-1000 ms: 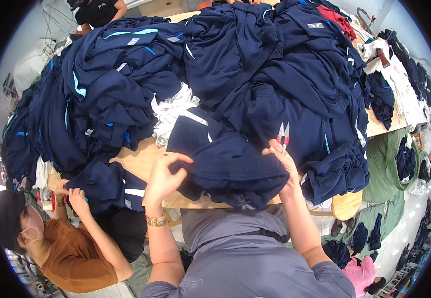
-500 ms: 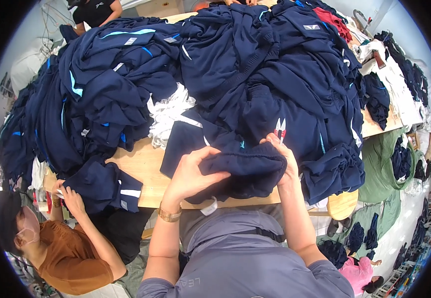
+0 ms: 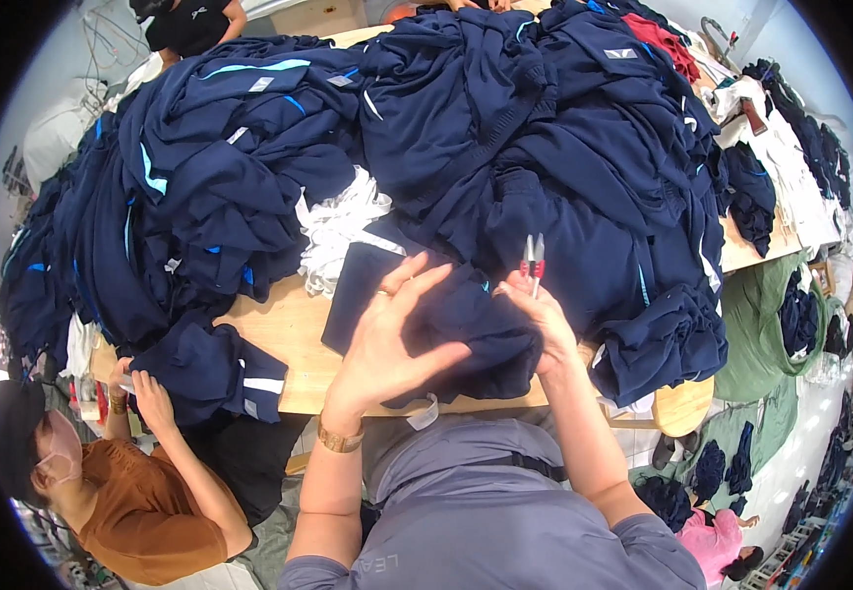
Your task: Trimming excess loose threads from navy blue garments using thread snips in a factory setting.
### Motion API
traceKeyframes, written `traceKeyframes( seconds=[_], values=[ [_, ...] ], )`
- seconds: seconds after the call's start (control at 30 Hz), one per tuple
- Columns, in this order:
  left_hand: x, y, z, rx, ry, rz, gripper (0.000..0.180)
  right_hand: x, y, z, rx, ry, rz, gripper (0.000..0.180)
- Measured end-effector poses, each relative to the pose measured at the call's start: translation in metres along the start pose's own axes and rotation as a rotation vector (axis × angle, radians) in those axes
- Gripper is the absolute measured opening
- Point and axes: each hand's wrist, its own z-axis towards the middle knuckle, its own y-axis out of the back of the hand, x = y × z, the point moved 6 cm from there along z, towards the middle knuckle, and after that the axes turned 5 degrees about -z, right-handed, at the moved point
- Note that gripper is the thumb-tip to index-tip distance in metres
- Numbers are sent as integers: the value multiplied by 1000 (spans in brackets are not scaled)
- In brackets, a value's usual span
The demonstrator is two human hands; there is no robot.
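Note:
My left hand (image 3: pixel 395 339) is spread over a dark navy garment (image 3: pixel 481 339) at the front of the table, thumb and fingers wide apart with nothing between them. In my right hand (image 3: pixel 550 326) is a small pair of red-handled thread snips (image 3: pixel 533 267), its two pale blades pointing away from me. That hand also rests against the garment's right side; whether its hidden fingers hold the cloth I cannot tell. A small white tag or strip (image 3: pixel 425 413) hangs at the table's front edge, near the garment's lower edge.
Large heaps of navy garments (image 3: pixel 584 147) cover the wooden table (image 3: pixel 299 359), with a bundle of white strips (image 3: pixel 343 226) between them. To the left a co-worker (image 3: pixel 151 482) handles another navy piece. Green cloth (image 3: pixel 761 315) hangs at the right.
My left hand has let go of the garment's edge and opened. The garment has sunk flatter onto the table. My right hand and the snips have shifted slightly left.

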Motion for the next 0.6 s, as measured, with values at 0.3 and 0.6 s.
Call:
traceKeyframes(
  seconds=[0.3,0.6],
  values=[
    [19,-28,-2,30,226,-227,57,26,-8,0,-5,461,-485,18],
    [26,-19,-3,-92,209,-312,43,11,-31,-14,138,305,-670,22]
  ],
)
